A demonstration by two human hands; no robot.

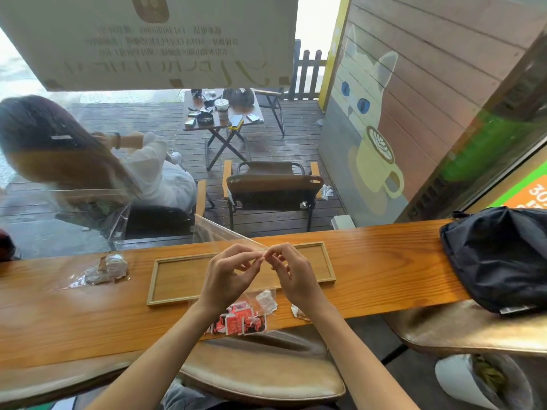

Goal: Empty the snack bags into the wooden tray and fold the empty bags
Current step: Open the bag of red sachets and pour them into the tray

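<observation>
I read this as the opening step: my left hand (228, 273) and right hand (291, 273) both pinch the top edge of a clear snack bag (251, 316), fingertips nearly touching. The bag hangs below them at the counter's near edge, packets inside; wooden tray (177, 300) just beyond looks bare. Next: pull the mouth apart, tip over tray.

wooden counter (384, 253) | window (88, 143) | plank deck (266, 149) | folding table (225, 119) | cat mural (373, 113)
</observation>
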